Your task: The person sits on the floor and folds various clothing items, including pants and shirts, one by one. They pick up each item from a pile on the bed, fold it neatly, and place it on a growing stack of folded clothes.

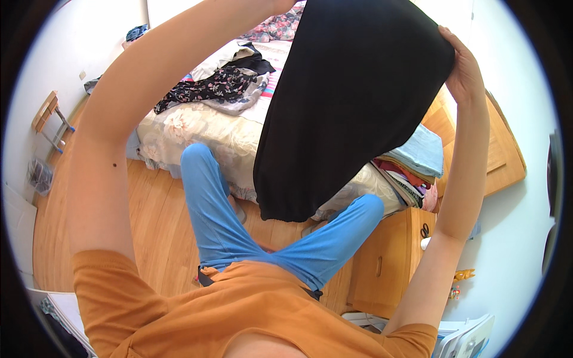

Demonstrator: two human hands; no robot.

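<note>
A black cloth garment (349, 103) hangs spread out in front of me, above the bed. Its lower end has a narrow gathered edge. My right hand (465, 71) grips the garment's right side, with the thumb on the near face and the fingers partly behind. At the top rim of the picture, my left hand (286, 4) is at the garment's upper left edge; its fingers are mostly cut off. The cloth is held up between both hands, and its upper end runs out of view.
On the bed (201, 127) lies a loose heap of clothes (219, 83). Folded clothes (412, 156) are stacked at its right corner. A wooden cabinet (380, 264) carries scissors (425, 230). A small stool (49, 114) and wastebasket (40, 176) stand at left.
</note>
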